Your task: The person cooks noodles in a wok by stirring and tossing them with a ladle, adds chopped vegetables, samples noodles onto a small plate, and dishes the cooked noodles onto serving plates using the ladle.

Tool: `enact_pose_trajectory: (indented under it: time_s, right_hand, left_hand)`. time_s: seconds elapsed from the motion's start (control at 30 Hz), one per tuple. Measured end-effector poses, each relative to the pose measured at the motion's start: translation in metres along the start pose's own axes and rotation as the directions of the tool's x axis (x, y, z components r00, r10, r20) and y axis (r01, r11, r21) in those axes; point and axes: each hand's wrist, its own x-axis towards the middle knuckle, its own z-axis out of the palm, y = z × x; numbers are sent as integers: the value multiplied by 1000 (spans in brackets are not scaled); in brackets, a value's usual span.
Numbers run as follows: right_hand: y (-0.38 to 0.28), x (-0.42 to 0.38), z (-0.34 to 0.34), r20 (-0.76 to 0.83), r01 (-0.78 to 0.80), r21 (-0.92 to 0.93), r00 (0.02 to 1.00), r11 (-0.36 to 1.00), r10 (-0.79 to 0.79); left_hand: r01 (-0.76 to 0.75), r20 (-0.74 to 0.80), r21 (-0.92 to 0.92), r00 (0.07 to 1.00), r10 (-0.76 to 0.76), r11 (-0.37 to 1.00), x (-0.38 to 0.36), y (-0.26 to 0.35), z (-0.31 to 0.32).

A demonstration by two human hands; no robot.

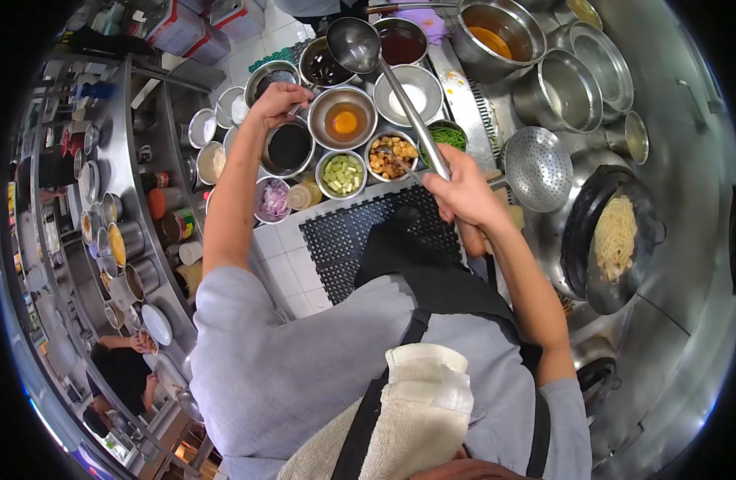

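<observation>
My right hand [464,192] is wrapped round the handle of a long metal ladle [416,120], whose bowl extends over the far containers. My left hand [282,102] is closed in a pinch above a container of dark sauce [289,146]; what its fingers hold is too small to make out. Between the hands, a steel bowl [316,128] contains an egg yolk [346,122] in liquid. Nearer to me are a bowl of chopped green vegetable [342,174], a bowl of browned cubes [392,157] with a spoon in it, and sliced purple onion [274,198].
On the right, noodles [615,238] lie in a dark wok [596,292] beside a perforated skimmer [538,168]. Steel pots [568,92] stand beyond it. Shelves with jars and bowls line the left, where another person [124,372] works. A black rubber mat [336,248] covers the floor.
</observation>
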Motion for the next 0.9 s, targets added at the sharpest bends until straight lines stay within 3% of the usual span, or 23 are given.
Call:
enact_pose_trajectory:
  time_s: [0.2, 0.3, 0.43, 0.47, 0.53, 0.57, 0.63, 0.67, 0.7, 0.73, 0.77, 0.8, 0.83, 0.87, 0.9]
  right_hand:
    - [-7, 14, 19, 5, 17, -36, 1000, 999, -17]
    - [4, 19, 17, 91, -26, 162, 996, 987, 11]
    - [10, 14, 4, 226, -164, 526, 973, 835, 49]
    - [11, 8, 1, 250, -200, 591, 966, 781, 58]
    - [18, -13, -11, 259, -186, 644, 966, 742, 18]
    - [22, -27, -18, 265, -183, 669, 964, 721, -2]
    - [22, -73, -33, 188, -133, 718, 982, 683, -6]
    - [31, -98, -44, 166, -84, 735, 984, 673, -58]
    - [39, -124, -55, 128, -25, 752, 986, 659, -109]
    - [42, -153, -65, 85, 15, 770, 988, 638, -126]
    - [46, -183, -71, -2, 92, 766, 990, 636, -142]
    - [45, -215, -73, -148, 197, 707, 980, 679, -130]
    - [42, -244, -69, -301, 291, 629, 946, 721, -119]
    - [44, -270, -65, -494, 360, 484, 865, 797, -90]
    - [57, -288, -67, -627, 419, 330, 767, 846, -136]
  left_hand:
    - [-19, -64, -49, 998, 15, 999, -28, 17, 17]
    - [-21, -49, -42, 999, 19, 999, -20, 11, 14]
    - [29, -46, -22, 998, -30, 999, -10, 8, 15]
    - [-10, -170, 178, 985, 41, 984, -6, 1, 14]
    - [-12, -348, 561, 904, 249, 828, 4, -13, 12]
    - [-55, -407, 632, 825, 392, 773, -1, -21, 8]
    - [-99, -454, 771, 608, 652, 629, -34, -37, 0]
    - [-98, -434, 725, 704, 563, 682, -65, -46, -7]
    - [71, -417, 805, 774, 477, 590, -109, -44, 3]
    - [176, -426, 707, 880, 212, 685, -145, -52, 11]
    - [206, -397, 714, 907, 144, 669, -170, -71, 19]
    - [69, -368, 708, 886, 283, 703, -182, -118, 20]
    - [53, -347, 628, 912, 218, 777, -207, -109, 54]
    - [-62, -349, 565, 886, 306, 823, -217, -121, 82]
    - [26, -376, 620, 887, 268, 784, -189, -190, 60]
